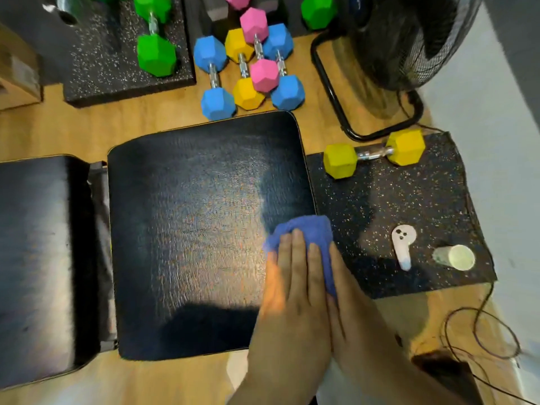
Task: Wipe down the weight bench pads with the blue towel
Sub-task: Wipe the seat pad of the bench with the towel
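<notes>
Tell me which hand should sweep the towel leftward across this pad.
Left, probably: the left hand lies flat on the blue towel with the pad to its left; the right hand only touches the towel's edge.

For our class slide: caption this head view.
Left hand presses a blue towel onto the black bench pad, right hand alongside.
</notes>
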Demonstrator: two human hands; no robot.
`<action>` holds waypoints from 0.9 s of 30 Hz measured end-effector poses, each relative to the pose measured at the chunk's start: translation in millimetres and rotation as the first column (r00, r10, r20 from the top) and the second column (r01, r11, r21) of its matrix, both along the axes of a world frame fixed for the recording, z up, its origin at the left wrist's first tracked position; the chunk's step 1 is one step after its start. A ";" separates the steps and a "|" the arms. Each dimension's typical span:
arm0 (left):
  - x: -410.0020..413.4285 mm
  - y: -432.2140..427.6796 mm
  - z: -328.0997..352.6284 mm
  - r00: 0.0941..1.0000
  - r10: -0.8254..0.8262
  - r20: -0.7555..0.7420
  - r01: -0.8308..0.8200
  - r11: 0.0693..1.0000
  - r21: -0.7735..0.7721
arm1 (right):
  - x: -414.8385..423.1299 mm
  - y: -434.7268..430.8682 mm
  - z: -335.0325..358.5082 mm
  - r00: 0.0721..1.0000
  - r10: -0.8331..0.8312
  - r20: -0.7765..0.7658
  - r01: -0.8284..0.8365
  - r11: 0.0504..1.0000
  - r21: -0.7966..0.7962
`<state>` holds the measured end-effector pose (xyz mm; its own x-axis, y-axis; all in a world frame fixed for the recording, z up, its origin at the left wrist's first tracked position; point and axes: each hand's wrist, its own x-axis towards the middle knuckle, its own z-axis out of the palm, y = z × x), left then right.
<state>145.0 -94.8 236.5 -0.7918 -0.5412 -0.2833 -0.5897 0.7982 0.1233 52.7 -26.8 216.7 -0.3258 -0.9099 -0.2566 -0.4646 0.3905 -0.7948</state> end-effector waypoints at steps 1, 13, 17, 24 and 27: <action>3.3 5.1 -1.6 1.000 0.009 -0.015 -0.009 1.000 -0.005 | 0.9 5.7 -1.7 1.000 0.013 -0.022 -0.013 1.000 0.004; -66.4 -137.5 -6.8 0.998 -0.029 0.057 0.043 0.966 -0.254 | -69.0 -151.9 -11.9 0.996 -0.086 -0.001 0.086 0.996 0.029; -18.2 -38.8 -7.6 0.997 0.010 0.079 0.005 0.983 -0.186 | -20.1 -49.1 4.1 0.994 -0.108 0.012 0.107 0.993 0.052; 28.1 44.2 0.4 0.993 0.061 -0.100 -0.057 0.998 0.042 | 14.5 35.1 19.1 0.964 -0.189 0.186 0.162 0.975 0.153; 6.6 -6.8 -3.0 0.983 0.032 -0.180 -0.045 0.996 -0.071 | -16.1 -25.4 7.8 0.963 -0.140 0.228 0.114 0.986 0.122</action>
